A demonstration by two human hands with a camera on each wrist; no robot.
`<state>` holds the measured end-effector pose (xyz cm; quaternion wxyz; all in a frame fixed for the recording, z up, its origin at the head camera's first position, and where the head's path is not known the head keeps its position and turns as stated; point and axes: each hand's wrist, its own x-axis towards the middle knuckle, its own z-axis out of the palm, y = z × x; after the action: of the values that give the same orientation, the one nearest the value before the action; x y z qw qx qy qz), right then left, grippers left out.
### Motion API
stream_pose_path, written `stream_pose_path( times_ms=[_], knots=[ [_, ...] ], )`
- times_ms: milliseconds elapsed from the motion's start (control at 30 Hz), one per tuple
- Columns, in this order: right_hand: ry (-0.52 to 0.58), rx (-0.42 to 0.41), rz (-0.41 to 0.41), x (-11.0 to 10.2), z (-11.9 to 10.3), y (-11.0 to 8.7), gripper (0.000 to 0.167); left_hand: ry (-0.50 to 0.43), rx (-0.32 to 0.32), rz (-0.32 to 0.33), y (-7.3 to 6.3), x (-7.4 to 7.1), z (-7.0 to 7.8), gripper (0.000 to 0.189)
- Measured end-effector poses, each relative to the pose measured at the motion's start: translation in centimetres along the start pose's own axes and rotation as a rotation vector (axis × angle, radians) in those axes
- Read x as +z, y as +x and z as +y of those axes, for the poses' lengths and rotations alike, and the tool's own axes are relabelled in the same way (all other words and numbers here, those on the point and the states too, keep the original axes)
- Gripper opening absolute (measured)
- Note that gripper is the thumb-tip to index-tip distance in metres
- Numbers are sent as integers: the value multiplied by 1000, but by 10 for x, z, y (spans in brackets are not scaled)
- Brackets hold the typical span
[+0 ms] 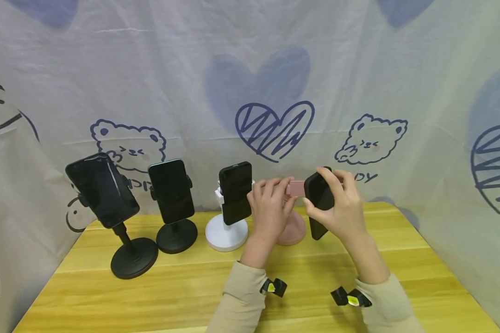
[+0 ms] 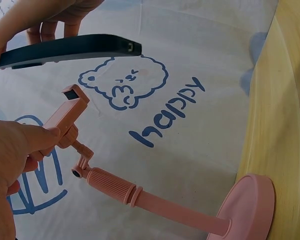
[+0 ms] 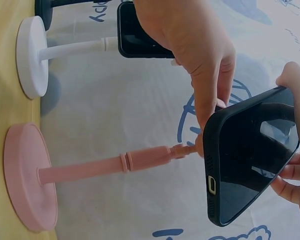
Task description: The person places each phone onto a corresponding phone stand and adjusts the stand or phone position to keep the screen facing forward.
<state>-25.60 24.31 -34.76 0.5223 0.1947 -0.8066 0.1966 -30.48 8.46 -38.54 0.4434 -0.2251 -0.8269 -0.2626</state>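
Observation:
My left hand (image 1: 270, 206) grips the clamp head (image 2: 65, 116) of a pink phone stand, thumb along the clamp. The stand's round pink base (image 1: 293, 230) rests on the table, and its ribbed stem (image 2: 110, 184) leads up to the clamp. With fingers and thumb at its edges, my right hand (image 1: 342, 206) holds a black phone (image 3: 255, 150). In the left wrist view the phone shows edge-on, with a gap between it and the clamp. The right wrist view shows its dark screen and charging port.
To the left, a white stand (image 1: 227, 238) holds a black phone (image 1: 236, 192). Farther left are two black stands with phones, one near (image 1: 134, 259) and one farther back (image 1: 177, 237). The wooden table (image 1: 183, 296) meets a patterned cloth (image 1: 191, 69) behind.

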Motion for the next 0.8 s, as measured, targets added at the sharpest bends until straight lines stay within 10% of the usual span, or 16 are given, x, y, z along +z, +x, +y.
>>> stream_pose_path(
  times_ms=[800],
  knots=[
    [67,69,8,20,-4,22,61,5,10,14,-1,-1,-1,33]
  ],
)
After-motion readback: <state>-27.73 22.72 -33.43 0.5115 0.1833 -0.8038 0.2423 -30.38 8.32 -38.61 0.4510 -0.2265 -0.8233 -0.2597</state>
